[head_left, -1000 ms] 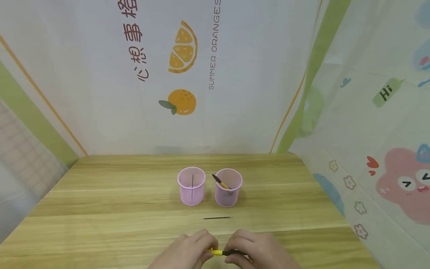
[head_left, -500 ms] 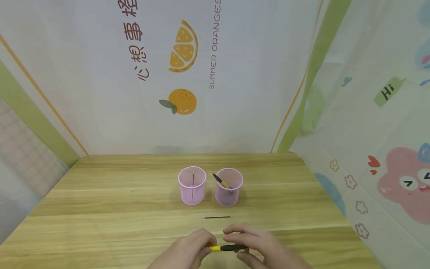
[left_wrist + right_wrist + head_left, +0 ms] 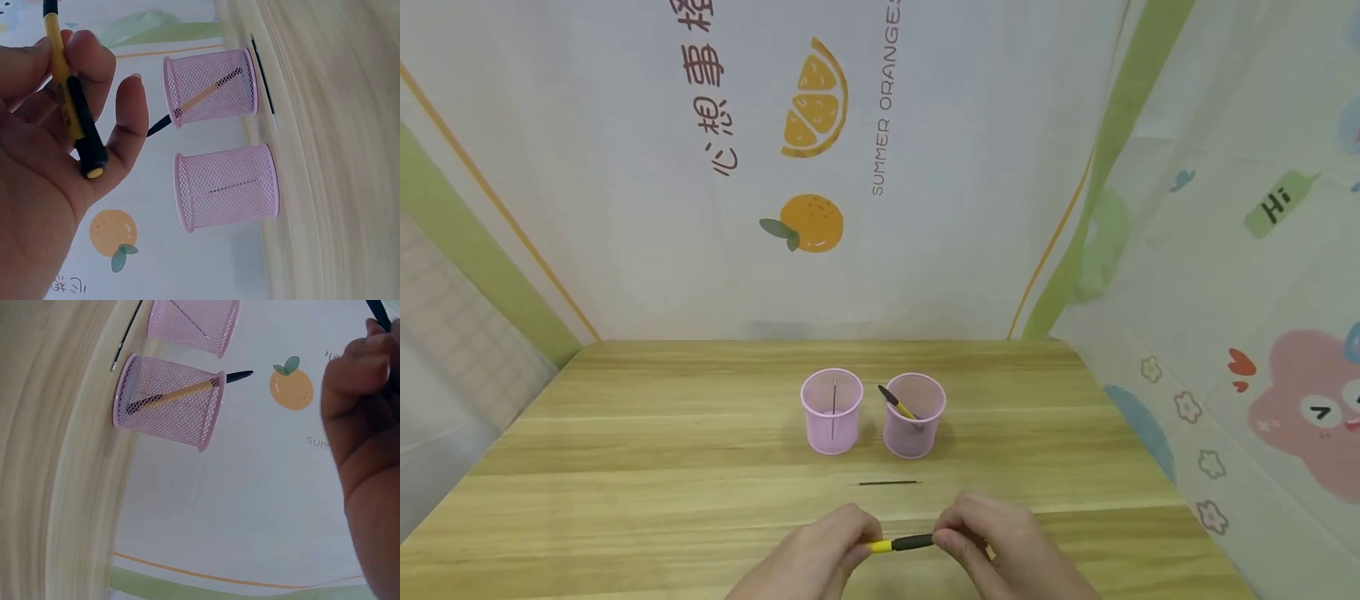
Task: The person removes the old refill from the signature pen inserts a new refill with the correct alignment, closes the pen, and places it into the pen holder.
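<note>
A yellow-and-black pen [image 3: 882,547] is held level between both hands, low in the head view. My left hand [image 3: 820,550] grips its yellow barrel; in the left wrist view the black clip end [image 3: 92,153] lies across the palm. My right hand [image 3: 1003,542] pinches the pen's black end with thumb and fingertips; in the right wrist view only a bit of that black end [image 3: 379,314] shows above the curled fingers. Beyond the hands, a thin dark pen refill [image 3: 889,482] lies on the wooden table [image 3: 662,508].
Two pink mesh cups stand side by side behind the refill. The left cup [image 3: 832,433] holds a thin dark refill, the right cup [image 3: 910,437] a yellow-and-black pen [image 3: 897,403] leaning out over its rim. A printed curtain [image 3: 962,208] hangs behind the table.
My right hand loosened its fingers from the pen's black part, slid right, and now pinches its end. More of the black section shows. The left hand keeps its grip.
</note>
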A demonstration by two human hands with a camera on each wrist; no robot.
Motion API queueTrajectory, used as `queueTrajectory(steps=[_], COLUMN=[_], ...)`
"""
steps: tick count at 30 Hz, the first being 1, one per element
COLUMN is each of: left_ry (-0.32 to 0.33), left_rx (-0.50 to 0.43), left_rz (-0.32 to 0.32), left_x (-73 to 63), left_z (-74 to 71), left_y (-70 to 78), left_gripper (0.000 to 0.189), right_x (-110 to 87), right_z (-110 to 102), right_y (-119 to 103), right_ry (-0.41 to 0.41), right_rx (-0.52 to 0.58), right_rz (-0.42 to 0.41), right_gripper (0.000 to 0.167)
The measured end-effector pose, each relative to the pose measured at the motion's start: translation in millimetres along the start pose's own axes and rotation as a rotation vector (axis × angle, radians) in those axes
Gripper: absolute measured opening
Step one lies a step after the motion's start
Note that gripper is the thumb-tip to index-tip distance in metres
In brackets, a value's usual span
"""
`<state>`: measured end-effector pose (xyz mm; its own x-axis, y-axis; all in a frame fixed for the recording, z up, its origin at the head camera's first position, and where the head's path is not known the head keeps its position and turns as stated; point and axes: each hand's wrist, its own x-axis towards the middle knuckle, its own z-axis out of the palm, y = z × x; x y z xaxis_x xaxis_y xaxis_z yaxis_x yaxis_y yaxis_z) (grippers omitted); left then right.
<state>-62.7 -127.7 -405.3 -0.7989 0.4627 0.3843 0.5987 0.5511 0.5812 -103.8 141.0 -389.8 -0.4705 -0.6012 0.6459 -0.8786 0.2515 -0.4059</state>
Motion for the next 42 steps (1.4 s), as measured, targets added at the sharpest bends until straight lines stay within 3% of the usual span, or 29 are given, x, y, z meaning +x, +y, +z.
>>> queueTrajectory(steps=[3, 7, 11, 16, 22, 27, 32, 37, 42], left_ry=[-0.011, -0.004, 0.04, 0.082, 0.128, 0.156, 0.16, 0.17, 0.18], left_rx=[-0.002, -0.006, -0.007, -0.007, 0.043, 0.053, 0.03, 0.023, 0.051], left_rz=[-0.028, -0.058, 0.015, 0.136, 0.175, 0.216, 0.272, 0.297, 0.296], left_x=[-0.2, -1.1, -0.5, 1.4, -0.7, -0.8, 1.5, 2.1, 0.4], left_z=[-0.6, -0.9, 1.7, 4.5, 3.7, 2.3, 2.8, 3.8, 3.9], left_y=[0.1, 0.0, -0.3, -3.6, -6.7, -7.8, -7.6, -8.4, -10.2], left_gripper=[0.009, 0.01, 0.012, 0.015, 0.021, 0.023, 0.019, 0.012, 0.012], right_x=[-1.3, -1.7, -1.3, -3.4, -4.2, -1.9, -3.5, -5.5, -5.7], right_z=[1.7, 2.9, 5.0, 8.8, 5.5, 3.7, 5.6, 5.8, 4.4], right_y=[0.6, 3.1, 7.0, 7.1, 1.2, 3.5, 5.6, 3.8, 1.6], right_ry=[-0.003, -0.002, 0.042, 0.08, 0.014, 0.045, 0.073, 0.055, 0.018], right_rx=[-0.057, -0.02, -0.008, -0.106, -0.055, 0.016, -0.024, -0.108, -0.07], right_rz=[0.02, -0.012, -0.088, -0.09, 0.006, -0.094, -0.094, -0.041, -0.02], right_gripper=[0.02, 0.015, 0.008, 0.022, 0.018, 0.017, 0.011, 0.019, 0.019])
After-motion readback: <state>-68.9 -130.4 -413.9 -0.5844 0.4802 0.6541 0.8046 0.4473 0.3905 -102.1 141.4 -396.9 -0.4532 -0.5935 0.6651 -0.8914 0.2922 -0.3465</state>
